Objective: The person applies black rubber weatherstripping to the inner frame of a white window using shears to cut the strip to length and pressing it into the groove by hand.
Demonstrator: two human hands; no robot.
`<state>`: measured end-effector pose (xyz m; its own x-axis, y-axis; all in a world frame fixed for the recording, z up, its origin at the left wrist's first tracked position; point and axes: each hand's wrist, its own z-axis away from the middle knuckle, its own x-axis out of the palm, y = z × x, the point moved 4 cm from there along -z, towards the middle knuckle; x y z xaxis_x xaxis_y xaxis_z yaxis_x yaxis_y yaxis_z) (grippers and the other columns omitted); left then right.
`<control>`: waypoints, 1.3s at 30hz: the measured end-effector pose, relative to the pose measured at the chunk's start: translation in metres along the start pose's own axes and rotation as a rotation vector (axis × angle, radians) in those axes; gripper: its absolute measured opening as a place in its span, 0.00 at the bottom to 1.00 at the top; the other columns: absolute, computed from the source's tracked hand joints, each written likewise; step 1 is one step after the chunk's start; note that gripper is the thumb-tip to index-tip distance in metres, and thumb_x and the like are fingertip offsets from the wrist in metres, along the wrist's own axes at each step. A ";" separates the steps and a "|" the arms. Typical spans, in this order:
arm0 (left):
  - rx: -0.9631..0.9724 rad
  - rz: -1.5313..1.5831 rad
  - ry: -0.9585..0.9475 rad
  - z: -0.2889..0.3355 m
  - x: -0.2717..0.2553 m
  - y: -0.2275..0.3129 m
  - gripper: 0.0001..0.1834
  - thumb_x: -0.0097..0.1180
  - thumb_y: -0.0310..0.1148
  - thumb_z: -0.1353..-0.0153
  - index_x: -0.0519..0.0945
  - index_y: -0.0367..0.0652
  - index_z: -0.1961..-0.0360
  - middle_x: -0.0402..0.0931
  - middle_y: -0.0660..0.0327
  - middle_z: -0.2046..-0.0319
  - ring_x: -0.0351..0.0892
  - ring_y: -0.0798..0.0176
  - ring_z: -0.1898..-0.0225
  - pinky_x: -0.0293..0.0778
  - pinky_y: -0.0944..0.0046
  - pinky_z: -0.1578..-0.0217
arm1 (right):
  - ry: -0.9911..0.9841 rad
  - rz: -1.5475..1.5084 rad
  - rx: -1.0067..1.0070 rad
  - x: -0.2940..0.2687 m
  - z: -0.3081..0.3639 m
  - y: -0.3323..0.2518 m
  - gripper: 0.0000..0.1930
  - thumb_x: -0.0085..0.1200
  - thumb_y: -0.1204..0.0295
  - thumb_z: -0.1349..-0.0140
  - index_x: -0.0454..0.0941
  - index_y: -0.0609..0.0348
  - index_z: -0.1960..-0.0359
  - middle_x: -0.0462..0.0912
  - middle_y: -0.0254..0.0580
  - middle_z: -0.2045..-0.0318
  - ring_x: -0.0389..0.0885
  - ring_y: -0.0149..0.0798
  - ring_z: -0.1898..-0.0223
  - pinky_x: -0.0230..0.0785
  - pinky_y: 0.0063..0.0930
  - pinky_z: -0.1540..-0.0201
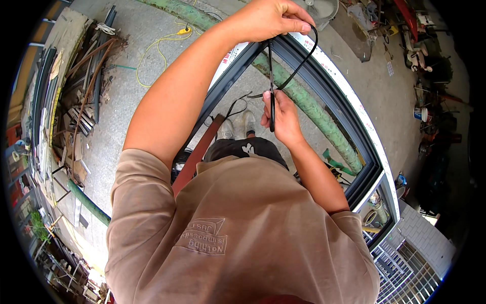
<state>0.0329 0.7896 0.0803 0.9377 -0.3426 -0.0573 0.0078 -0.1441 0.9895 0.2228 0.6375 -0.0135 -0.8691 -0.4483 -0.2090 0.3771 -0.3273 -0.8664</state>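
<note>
My left hand (pixel 271 19) is over the far corner of a dark window frame (pixel 354 119), thumb and fingers closed on a thin black rubber strip (pixel 310 53). From these fingers the strip loops to the right, then down past my right hand, with a loose curl (pixel 236 105) hanging near my shoes. My right hand (pixel 284 115) grips a pair of scissors (pixel 272 76) by the dark handles. Their blades point away from me, toward the frame's corner under my left hand. Whether the tips touch the strip there cannot be made out.
A green pipe (pixel 324 119) runs beneath the frame. Left, metal strips and scrap (pixel 88 96) lie near a yellow cord (pixel 147 55). A brown-red bar (pixel 200 152) slants beside my legs. At the right are a white bucket (pixel 421 114), clutter and a metal grid (pixel 400 268).
</note>
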 end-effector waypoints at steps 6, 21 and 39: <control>0.078 -0.008 0.025 -0.003 -0.001 -0.003 0.11 0.67 0.29 0.26 0.91 0.35 0.48 0.92 0.62 0.59 0.87 0.71 0.58 0.82 0.65 0.53 | -0.041 -0.047 -0.059 -0.004 0.015 0.000 0.24 0.56 0.50 0.17 0.79 0.64 0.54 0.79 0.38 0.79 0.83 0.33 0.79 0.71 0.32 0.75; 0.064 -0.505 -0.019 0.004 0.004 0.011 0.16 0.66 0.37 0.24 0.90 0.41 0.41 0.92 0.61 0.56 0.87 0.70 0.52 0.81 0.64 0.46 | -0.075 -0.051 -0.182 0.000 0.017 0.011 0.18 0.56 0.57 0.16 0.76 0.62 0.58 0.80 0.38 0.80 0.82 0.32 0.80 0.70 0.33 0.74; 0.094 -0.354 -0.005 0.003 -0.001 0.011 0.11 0.67 0.29 0.27 0.91 0.36 0.48 0.93 0.60 0.61 0.87 0.70 0.59 0.83 0.64 0.53 | -0.025 -0.019 -0.179 0.000 0.005 0.012 0.22 0.58 0.55 0.18 0.76 0.66 0.59 0.78 0.41 0.80 0.86 0.39 0.81 0.73 0.36 0.77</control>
<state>0.0311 0.7857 0.0909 0.8810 -0.2610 -0.3947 0.2993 -0.3389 0.8920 0.2286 0.6298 -0.0215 -0.8665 -0.4645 -0.1826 0.2958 -0.1832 -0.9375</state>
